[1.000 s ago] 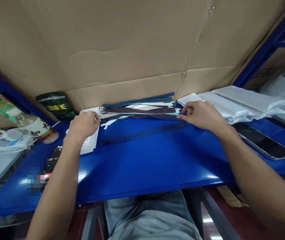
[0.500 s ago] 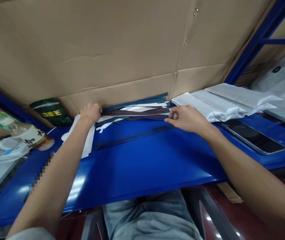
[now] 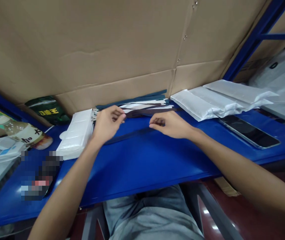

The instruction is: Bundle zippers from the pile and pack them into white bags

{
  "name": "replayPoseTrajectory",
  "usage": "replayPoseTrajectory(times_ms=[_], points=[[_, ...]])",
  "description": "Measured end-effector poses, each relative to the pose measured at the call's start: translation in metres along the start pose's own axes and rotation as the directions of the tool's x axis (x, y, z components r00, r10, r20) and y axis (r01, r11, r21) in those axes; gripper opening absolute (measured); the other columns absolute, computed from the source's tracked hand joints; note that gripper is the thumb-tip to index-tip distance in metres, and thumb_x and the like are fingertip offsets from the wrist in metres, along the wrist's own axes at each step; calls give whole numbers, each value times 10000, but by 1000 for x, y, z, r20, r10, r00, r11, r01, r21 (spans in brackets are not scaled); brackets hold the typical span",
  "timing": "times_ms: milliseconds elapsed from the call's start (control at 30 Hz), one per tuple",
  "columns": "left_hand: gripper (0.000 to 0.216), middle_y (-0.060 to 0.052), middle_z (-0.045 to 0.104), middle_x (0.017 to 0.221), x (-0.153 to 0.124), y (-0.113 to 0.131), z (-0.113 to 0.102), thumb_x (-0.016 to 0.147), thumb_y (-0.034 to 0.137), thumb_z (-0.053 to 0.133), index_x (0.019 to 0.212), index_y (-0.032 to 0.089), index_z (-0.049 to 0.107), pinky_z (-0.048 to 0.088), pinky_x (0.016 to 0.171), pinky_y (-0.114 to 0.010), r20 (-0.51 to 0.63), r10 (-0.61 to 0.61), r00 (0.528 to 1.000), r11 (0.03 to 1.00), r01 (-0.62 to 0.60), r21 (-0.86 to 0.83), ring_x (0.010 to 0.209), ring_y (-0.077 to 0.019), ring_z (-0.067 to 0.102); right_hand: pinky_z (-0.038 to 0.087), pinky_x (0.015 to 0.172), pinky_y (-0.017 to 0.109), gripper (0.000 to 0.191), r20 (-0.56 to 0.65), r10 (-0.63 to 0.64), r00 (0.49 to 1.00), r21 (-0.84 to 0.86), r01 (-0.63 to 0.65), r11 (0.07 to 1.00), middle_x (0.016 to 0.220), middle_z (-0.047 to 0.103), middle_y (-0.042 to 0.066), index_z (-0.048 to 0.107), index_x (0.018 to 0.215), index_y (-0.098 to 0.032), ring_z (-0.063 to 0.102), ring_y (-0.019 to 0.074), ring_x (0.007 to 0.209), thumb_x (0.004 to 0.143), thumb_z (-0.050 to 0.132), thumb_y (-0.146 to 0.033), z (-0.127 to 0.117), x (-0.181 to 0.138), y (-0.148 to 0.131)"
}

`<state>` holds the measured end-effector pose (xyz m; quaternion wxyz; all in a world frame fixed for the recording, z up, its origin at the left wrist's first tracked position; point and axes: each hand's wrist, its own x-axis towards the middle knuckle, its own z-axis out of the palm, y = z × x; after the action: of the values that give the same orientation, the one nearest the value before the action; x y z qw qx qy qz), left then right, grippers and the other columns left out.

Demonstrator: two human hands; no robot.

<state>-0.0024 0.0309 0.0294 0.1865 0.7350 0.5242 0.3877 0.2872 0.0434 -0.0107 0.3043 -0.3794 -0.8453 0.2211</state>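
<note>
My left hand (image 3: 109,122) hovers over the blue table (image 3: 137,166), its fingers curled and its thumb close to the index finger. Opposite it, my right hand (image 3: 171,124) has the thumb and fingertips drawn together. Nothing shows stretched between the hands, and I cannot make out anything in either pinch. A dark strip (image 3: 135,134) lies on the table just below them. Behind the hands, a pile of long dark and white strips (image 3: 144,104) rests along the cardboard wall. Left of my left hand is a stack of white packets (image 3: 79,128).
White padded packets (image 3: 202,101) overlap at the right, with a phone (image 3: 252,131) before them. On the left are a bottle (image 3: 30,135), a dark green bag (image 3: 49,110) and a blurred-out dark object (image 3: 42,176). The cardboard wall (image 3: 95,50) closes off the back.
Both hands have left the strip pile, coming nearer to me and closer together. The white packet stack and the blurred-out object at left now show more fully. The dark strip still lies on the table.
</note>
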Motion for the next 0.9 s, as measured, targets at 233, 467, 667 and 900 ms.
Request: replayPoseTrajectory(times_ms=[233,467,667,900], points=[[234,-71,797,937,-36,13,49,953,402,711,1005,179,756,653,798,-340,203,55,978,945,15,-328,807,-197,764,497,692,292,287,51,5,999,207,-16,978,852,782,18,748,970,-210,689,186,756,939,713,-493,27,-3,-23],[198,-61,782,1047,-38,16,45,1014,363,625,1018,218,760,614,844,-321,184,143,973,982,-116,-150,985,-212,731,471,706,299,275,89,-55,995,186,38,982,815,774,10,749,899,-207,666,177,742,997,630,-434,26,-3,-18],[159,-43,770,1031,-39,17,47,1046,313,580,1052,208,700,600,910,-323,150,164,975,982,-147,-117,952,-179,734,498,698,306,253,74,8,997,316,-31,948,813,781,21,780,887,-212,690,181,733,947,689,-440,27,-3,-17],[219,-65,778,1080,-43,16,54,988,380,688,1125,211,664,651,874,-325,159,131,979,970,-93,-227,993,-200,767,492,694,312,221,-24,6,1000,218,0,976,836,785,17,783,878,-212,680,191,740,952,672,-388,31,-4,-15]])
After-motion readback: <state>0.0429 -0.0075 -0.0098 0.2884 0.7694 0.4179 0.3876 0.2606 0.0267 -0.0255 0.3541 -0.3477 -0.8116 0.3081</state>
